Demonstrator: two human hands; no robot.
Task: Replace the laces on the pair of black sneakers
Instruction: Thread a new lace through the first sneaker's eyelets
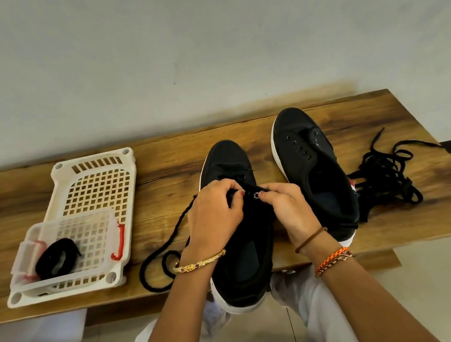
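place: likely a home | signs: wooden bench [157, 164], plain wall [196, 41], tiled floor [446, 283], plastic basket [96, 189]

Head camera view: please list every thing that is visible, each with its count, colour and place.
sneakers: 2, black with white soles; near sneaker at the table's front edge under the hands, far sneaker to its right, no lace in it
lace being threaded: 1, black, trailing left from the near sneaker
loose laces: tangled pile, black, right of the far sneaker
coiled lace: 1, black, inside the clear box
clear box: 1, transparent with red clips, on the tray
tray: 1, white, perforated, left on the table
table: 1, brown wood, against the wall
left hand: pinches the lace
right hand: pinches the lace
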